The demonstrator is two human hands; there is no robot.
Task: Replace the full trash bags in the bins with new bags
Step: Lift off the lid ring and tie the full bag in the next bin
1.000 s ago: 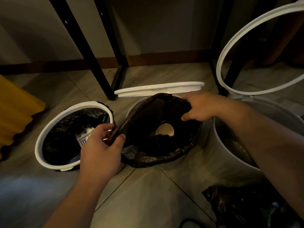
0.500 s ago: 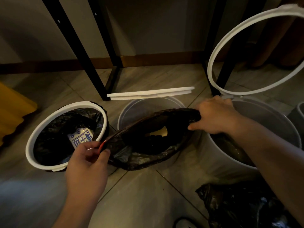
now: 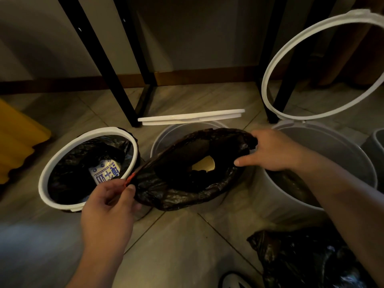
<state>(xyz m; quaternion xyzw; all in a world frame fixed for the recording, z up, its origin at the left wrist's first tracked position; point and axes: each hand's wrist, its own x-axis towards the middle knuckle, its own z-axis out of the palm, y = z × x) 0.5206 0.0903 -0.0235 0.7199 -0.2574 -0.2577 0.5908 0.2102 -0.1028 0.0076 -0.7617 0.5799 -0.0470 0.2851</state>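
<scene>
The black trash bag [image 3: 178, 190] hangs stretched between both hands — left hand [image 3: 108, 206] pinching its red-edged rim, right hand [image 3: 270, 150] gripping the far rim — over the middle bin [image 3: 166, 136].

Left hand [image 3: 108, 206]: back facing the camera, thumb and forefinger pinched together on a thin edge, remaining fingers curled.
Left forearm: bare, rising from the lower edge.
Right hand [image 3: 272, 150]: palm down, fingers gripping, thumb extended leftward.
Right forearm: bare, entering from the lower right.
</scene>
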